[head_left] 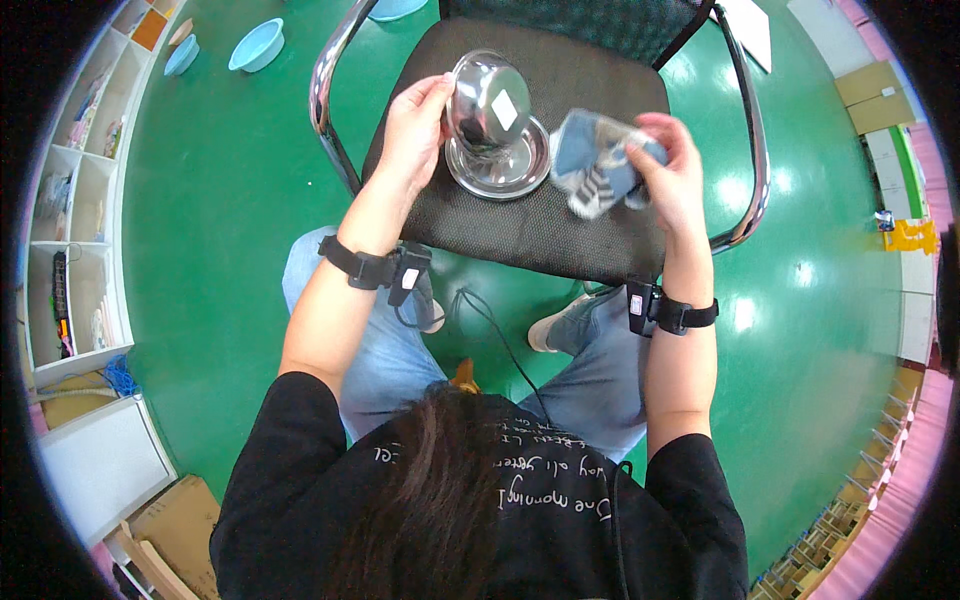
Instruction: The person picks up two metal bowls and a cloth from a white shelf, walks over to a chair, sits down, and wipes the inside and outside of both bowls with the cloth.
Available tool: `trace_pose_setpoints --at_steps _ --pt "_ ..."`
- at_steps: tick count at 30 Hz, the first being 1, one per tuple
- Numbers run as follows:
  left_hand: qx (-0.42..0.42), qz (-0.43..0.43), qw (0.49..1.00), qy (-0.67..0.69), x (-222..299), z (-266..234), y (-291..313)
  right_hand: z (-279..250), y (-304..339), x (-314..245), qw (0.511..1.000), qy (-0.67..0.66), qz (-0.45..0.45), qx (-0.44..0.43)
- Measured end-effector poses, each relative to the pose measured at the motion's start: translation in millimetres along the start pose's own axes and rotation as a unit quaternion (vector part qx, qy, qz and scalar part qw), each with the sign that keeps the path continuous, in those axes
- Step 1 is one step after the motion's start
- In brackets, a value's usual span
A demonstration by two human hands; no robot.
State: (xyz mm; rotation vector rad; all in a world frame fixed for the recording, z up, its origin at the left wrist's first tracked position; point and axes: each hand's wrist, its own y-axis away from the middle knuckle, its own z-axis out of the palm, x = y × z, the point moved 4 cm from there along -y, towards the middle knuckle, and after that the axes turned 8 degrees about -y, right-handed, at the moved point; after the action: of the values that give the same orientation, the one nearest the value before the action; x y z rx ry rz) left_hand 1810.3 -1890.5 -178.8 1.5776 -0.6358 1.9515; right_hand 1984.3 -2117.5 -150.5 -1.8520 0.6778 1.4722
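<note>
Pinching the bowl [487, 110] by its rim, your left hand [412, 128] holds it tilted over the dish [497, 190] on the chair [580, 248]; your right hand's [678, 168] fingers close on the bunched cloth [588, 155] beside it. Handling both seems the step in hand; the next move likely calls for a steady rim grip.

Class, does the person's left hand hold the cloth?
No: the left hand grips a metal bowl, while the right hand holds the cloth.
</note>
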Motion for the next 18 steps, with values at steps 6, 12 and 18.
trace_pose_setpoints --at_steps 6,12,18 --pt "-0.063 -0.082 0.994 0.047 -12.0 36.1 20.7 49.6 21.6 -44.2 0.976 -0.028 -0.215 -0.034" --pt "-0.031 0.017 0.999 0.005 -4.6 50.8 27.2 97.7 38.7 -45.5 0.893 0.223 -0.35 -0.176" --pt "-0.083 -0.041 0.995 0.046 4.0 43.6 27.5 99.1 42.2 -48.1 0.902 0.184 -0.348 -0.178"
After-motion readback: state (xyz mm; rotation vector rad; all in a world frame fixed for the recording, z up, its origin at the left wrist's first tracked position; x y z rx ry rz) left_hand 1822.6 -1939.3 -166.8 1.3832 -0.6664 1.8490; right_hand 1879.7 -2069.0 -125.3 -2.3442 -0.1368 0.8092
